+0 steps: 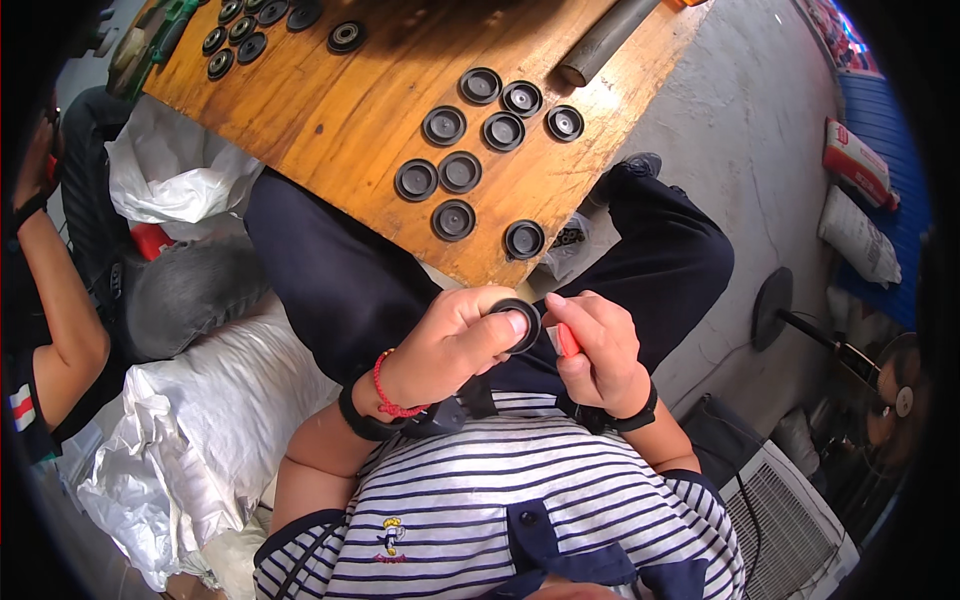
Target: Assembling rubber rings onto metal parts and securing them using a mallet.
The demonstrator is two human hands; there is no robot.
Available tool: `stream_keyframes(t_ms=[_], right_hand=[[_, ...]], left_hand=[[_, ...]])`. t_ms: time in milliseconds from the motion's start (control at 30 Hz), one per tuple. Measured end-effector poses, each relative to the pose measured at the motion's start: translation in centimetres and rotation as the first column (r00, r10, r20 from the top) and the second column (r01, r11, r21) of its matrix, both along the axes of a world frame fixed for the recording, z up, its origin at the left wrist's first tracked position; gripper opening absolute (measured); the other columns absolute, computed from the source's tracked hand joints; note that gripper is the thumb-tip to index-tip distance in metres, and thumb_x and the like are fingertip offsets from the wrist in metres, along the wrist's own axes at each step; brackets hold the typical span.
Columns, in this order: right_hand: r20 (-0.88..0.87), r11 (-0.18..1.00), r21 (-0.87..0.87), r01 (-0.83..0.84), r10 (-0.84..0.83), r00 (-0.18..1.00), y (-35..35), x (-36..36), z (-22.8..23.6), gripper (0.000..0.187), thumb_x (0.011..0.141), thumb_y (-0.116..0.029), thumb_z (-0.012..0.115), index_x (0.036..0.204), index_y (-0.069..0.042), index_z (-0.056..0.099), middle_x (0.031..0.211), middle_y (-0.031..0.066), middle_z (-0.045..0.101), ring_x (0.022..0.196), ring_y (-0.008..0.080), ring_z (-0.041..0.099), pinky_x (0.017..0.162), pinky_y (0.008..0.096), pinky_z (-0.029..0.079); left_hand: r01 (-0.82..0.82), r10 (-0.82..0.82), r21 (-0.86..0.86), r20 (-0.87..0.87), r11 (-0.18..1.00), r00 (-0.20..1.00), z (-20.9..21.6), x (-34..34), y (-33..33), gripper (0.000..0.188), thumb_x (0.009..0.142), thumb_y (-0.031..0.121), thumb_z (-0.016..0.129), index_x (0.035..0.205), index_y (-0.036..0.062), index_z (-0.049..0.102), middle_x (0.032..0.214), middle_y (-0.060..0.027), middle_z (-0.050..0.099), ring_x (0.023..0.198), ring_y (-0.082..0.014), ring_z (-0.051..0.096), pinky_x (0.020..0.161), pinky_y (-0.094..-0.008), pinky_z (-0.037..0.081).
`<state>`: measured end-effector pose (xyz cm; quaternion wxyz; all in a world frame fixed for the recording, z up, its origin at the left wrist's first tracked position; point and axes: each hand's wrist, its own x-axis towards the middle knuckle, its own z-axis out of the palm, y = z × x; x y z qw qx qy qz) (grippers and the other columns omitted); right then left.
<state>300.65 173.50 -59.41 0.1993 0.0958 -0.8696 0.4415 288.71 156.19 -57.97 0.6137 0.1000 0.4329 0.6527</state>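
My left hand [455, 345] is closed on a black round wheel [527, 316], its thumb pressed over the middle. Close beside it, to the right, my right hand [605, 355] grips a small orange-red piece with a pale, flat end [565, 340]; its kind I cannot make out, and most of it is hidden by the fingers. The two hands are a little apart, over my lap. Ahead of them on the wooden table [350, 180] lie several black wheels of the same sort, the nearest wheel [524, 239] by the table's near corner.
A dark metal bar [605, 45] lies at the table's right. More black wheels with bearings [346, 37] are at the far left. White sacks [210, 410] and a co-worker's arm [65, 300] are on my left. A fan [900, 400] stands right, near a blue corrugated sheet [885, 130].
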Motion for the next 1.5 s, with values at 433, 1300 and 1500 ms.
stream_keyframes(t_ms=[433, 1300, 1500], right_hand=[[0.005, 1.000, 0.006, -0.023, 0.023, 1.000, -0.6, 0.1, -0.2, 0.047, 0.078, -0.018, 0.065, 0.117, 0.008, 0.060, 0.076, 0.0099, 0.058, 0.057, 0.0214, 0.054, 0.049, 0.0314, 0.042], [-0.075, 0.996, -0.052, -0.070, 0.066, 0.995, -0.8, 0.6, -0.4, 0.036, 0.091, -0.016, 0.054, 0.117, 0.008, 0.059, 0.072, 0.0106, 0.057, 0.055, 0.0228, 0.056, 0.049, 0.0334, 0.045], [0.062, 0.988, -0.142, 0.062, -0.054, 0.997, 0.0, 1.4, -0.7, 0.037, 0.098, -0.023, 0.048, 0.119, 0.007, 0.058, 0.068, 0.0070, 0.054, 0.053, 0.0214, 0.053, 0.050, 0.0324, 0.043]], left_hand=[[0.040, -0.040, -0.012, -0.017, 0.999, 0.999, 0.1, 0.2, -0.1, 0.027, 0.096, 0.023, 0.048, 0.078, 0.0041, 0.054, 0.064, 0.0038, 0.047, 0.056, -0.0027, 0.039, 0.049, -0.0203, 0.032], [0.184, -0.180, 0.143, -0.041, 0.973, 0.983, 0.3, 0.4, -0.5, 0.031, 0.096, 0.025, 0.051, 0.074, 0.0037, 0.051, 0.063, 0.0053, 0.043, 0.060, -0.0033, 0.036, 0.053, -0.0226, 0.033], [0.306, -0.269, 0.136, -0.237, 0.942, 0.933, 0.6, -0.1, -0.2, 0.031, 0.093, 0.023, 0.056, 0.069, 0.0044, 0.050, 0.058, 0.0038, 0.041, 0.054, -0.0060, 0.036, 0.049, -0.0255, 0.032]])
